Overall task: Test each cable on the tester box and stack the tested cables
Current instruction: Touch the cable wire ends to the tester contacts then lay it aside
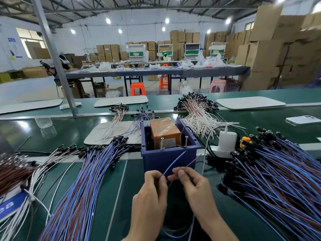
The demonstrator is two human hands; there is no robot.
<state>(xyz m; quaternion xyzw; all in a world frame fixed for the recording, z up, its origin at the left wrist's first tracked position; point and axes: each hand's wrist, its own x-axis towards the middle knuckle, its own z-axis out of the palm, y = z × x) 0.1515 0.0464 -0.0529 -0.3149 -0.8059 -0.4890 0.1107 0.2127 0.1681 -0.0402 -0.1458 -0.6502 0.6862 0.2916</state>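
Observation:
The tester box (169, 160) is a blue plastic bin holding an orange unit (164, 130), with two upright metal pins on its near rim. Just in front of it, my left hand (150, 192) pinches the blue wire (174, 161) of one cable, and my right hand (194, 185) pinches its brown wire (192, 162). Both bare wire ends point up toward the pins without touching them. A large fan of blue and brown cables (83, 185) lies to the left, and another pile of cables (278, 173) lies to the right.
A white charger (226, 140) on a power strip stands right of the box. White-wire bundles (198, 110) lie behind it. A phone (303, 119) rests at the far right. White cables and a blue label lie at the near left edge. Boxes and tables fill the hall behind.

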